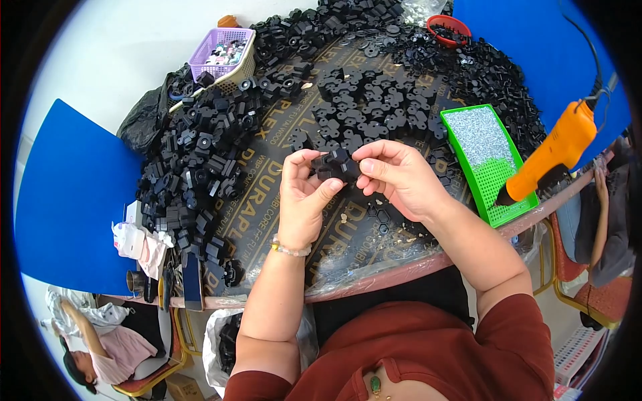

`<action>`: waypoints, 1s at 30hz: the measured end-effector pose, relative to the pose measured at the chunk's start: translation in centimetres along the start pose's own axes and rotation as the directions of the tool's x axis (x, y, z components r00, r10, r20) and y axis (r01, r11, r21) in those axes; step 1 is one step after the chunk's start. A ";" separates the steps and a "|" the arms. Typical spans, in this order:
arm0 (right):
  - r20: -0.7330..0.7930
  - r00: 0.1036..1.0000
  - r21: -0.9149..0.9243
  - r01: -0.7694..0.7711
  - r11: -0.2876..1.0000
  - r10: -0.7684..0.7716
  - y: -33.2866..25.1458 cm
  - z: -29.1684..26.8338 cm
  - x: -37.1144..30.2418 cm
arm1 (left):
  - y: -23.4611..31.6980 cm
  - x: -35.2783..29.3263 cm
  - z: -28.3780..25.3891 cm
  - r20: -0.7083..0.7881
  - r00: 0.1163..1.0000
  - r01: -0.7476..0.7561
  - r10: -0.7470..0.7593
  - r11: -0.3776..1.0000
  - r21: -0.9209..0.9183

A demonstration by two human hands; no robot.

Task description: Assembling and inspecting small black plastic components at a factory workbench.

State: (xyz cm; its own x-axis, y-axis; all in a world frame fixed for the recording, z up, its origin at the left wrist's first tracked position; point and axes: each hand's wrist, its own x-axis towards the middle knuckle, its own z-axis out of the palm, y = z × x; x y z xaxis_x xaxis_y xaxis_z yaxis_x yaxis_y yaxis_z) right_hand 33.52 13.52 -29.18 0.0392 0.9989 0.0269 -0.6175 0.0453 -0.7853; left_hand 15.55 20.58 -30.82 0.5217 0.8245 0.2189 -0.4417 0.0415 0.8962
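Above the middle of the table I hold a small black plastic part (336, 165) with several lobes. My left hand (299, 208) is closed round its left side, thumb below and fingers behind. The thumb and fingertips of my right hand (406, 179) pinch at its right edge; whether they also hold a smaller piece cannot be made out. Just beyond my hands, flat black plastic plates (374, 107) lie spread close together. A few thin black hexagonal pieces (382, 215) lie under my right wrist.
Black block-shaped parts (194, 154) heap up at left. At right stands a green tray (491, 217) of small silvery screws, with an orange electric screwdriver (558, 144) hanging over it. Farther off are a purple basket (244, 40) and a red bowl (438, 20). Blue partitions (67, 207) flank the table.
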 end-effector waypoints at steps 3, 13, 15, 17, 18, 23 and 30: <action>-0.027 0.999 -0.037 -0.021 0.999 0.020 -0.2 0.2 -0.1 | -0.1 0.0 0.0 -0.003 1.000 -0.017 0.017 1.000 0.009; -0.033 0.995 -0.345 0.080 0.935 -0.097 0.0 0.2 0.0 | -0.2 -0.3 0.2 0.006 0.998 -0.055 0.055 0.998 0.011; -0.060 0.992 -0.307 0.086 0.948 -0.109 0.0 0.1 0.1 | -0.3 -0.3 0.4 0.024 0.999 -0.028 0.030 0.996 -0.089; -0.012 0.999 -0.187 0.028 0.982 -0.030 -0.4 0.0 0.1 | -0.4 -0.2 0.4 -0.029 0.996 -0.080 0.081 0.997 0.022; -0.011 1.000 -0.187 0.027 0.982 -0.029 -0.5 0.0 0.0 | -0.4 -0.3 0.4 -0.030 0.996 -0.080 0.081 0.997 0.021; 0.045 0.999 -0.125 -0.016 0.992 0.022 -0.4 0.0 -0.2 | -0.1 -0.3 0.6 -0.025 0.986 -0.161 0.164 0.982 0.100; -0.029 0.998 -0.298 0.043 0.954 -0.054 -0.4 0.6 -0.1 | -0.3 -0.2 0.3 -0.003 1.000 -0.020 0.019 0.997 -0.072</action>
State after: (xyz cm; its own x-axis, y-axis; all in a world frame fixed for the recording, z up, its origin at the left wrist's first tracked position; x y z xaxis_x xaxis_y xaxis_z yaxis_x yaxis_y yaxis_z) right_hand 33.23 13.44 -28.51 0.0947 0.9942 0.0514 -0.3530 0.0818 -0.9321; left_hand 15.76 20.21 -31.07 0.5112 0.8266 0.2353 -0.5030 0.0657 0.8618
